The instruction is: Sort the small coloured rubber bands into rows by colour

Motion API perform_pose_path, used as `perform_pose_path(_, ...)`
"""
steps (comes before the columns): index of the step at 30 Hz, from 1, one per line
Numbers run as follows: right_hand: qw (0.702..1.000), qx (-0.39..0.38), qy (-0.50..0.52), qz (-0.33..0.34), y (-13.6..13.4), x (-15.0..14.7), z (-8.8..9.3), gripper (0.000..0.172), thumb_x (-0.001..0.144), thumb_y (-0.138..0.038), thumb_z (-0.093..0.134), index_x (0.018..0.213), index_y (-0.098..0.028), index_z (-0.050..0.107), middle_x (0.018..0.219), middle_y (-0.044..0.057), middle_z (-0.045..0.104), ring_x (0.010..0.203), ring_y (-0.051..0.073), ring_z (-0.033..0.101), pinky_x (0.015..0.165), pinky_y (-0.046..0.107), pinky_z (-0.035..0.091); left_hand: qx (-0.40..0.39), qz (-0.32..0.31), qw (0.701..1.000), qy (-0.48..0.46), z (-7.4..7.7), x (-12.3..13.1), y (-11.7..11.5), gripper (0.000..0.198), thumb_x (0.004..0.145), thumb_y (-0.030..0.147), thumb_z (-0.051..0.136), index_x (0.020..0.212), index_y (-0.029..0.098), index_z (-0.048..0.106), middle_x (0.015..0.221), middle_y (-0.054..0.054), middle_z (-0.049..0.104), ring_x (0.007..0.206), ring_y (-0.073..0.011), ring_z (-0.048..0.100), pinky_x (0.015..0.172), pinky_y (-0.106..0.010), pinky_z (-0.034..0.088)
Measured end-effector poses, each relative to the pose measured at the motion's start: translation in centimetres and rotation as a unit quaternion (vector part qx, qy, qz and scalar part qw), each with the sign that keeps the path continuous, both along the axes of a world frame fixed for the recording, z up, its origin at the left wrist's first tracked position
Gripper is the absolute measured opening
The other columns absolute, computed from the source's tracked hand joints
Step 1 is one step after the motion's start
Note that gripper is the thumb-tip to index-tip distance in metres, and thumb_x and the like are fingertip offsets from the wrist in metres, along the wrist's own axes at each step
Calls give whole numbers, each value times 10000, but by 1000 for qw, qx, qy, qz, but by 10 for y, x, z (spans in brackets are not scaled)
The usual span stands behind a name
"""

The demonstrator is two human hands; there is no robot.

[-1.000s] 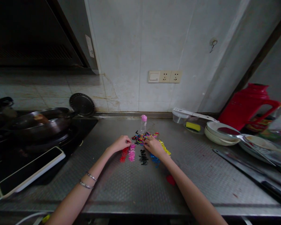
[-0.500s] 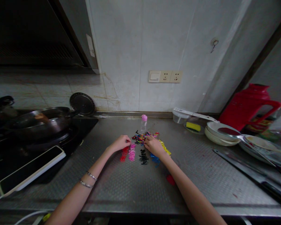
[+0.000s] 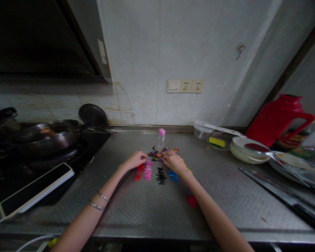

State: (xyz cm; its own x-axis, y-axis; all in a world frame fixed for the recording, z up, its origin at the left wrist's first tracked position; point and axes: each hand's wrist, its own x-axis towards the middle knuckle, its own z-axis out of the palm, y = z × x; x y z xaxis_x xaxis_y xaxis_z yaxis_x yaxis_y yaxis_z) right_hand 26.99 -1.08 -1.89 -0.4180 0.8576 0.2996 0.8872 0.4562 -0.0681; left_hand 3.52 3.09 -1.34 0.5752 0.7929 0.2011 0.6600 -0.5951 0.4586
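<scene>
My left hand (image 3: 134, 160) hovers at the top of the red bands (image 3: 139, 173) and the pink bands (image 3: 148, 170); its fingertips are pinched together, and anything between them is too small to make out. Fingers bent and closed, my right hand (image 3: 173, 161) is at the near right edge of a mixed pile of small colourful rubber bands (image 3: 157, 154). What it pinches is hidden. Black bands (image 3: 161, 176) lie between the hands. Blue bands (image 3: 173, 176) are below the right hand, and yellow bands (image 3: 187, 166) are partly covered by it. Behind the pile stands a small clear bottle with a pink cap (image 3: 161, 139).
A phone (image 3: 36, 189) lies at the left, beside a stove with a pan (image 3: 49, 138). To the right are a yellow sponge (image 3: 216, 142), stacked bowls (image 3: 248, 154), a knife (image 3: 275, 194) and a red thermos jug (image 3: 278, 117). A red object (image 3: 191, 201) lies by my right forearm.
My right hand has shifted slightly, uncovering more of the blue bands and covering more of the yellow ones. My left hand stays in nearly the same place.
</scene>
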Motion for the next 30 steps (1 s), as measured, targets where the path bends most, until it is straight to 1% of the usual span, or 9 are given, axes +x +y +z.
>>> perform_pose_path(6,999,-9,49,-9,1,14,1,181,839,-271,423,877,-196,582,947,46,547,913,141,478,730,209,391,-5,-1,1000,-3,2,2,-3,203,734,200,482,756,138,673,747,-37,641,671,-120,549,636,-196,373)
perform_pose_path(13,998,-47,33,-28,3,13,-2,182,837,-272,428,861,-180,582,943,65,565,945,148,483,757,210,381,3,-3,1000,-4,0,1,-1,212,743,208,471,749,140,672,743,-35,639,672,-120,548,640,-196,371)
perform_pose_path(16,998,-43,32,-30,3,14,-2,184,837,-258,420,861,-175,583,913,67,580,928,150,490,761,214,373,2,-7,1000,-6,-1,1,-1,218,747,214,467,763,141,672,753,-36,640,676,-119,552,646,-196,373)
perform_pose_path(21,997,-30,63,-22,3,17,-2,195,841,-262,409,893,-179,578,915,60,591,933,146,494,769,222,370,3,-9,1000,-7,0,1,-1,212,742,196,465,755,141,669,748,-34,639,670,-119,550,648,-198,375)
perform_pose_path(26,995,-42,82,-36,2,17,0,208,843,-281,408,908,-186,581,910,52,590,945,143,496,781,223,371,-6,2,1000,-1,2,2,-2,203,741,186,469,749,139,667,746,-33,639,673,-120,549,655,-200,378)
perform_pose_path(30,995,-53,77,-43,2,17,-1,217,846,-294,402,911,-187,579,910,54,581,911,133,510,760,208,373,-4,3,1000,-2,2,2,-3,207,744,185,464,754,137,665,751,-33,636,667,-117,543,650,-199,375)
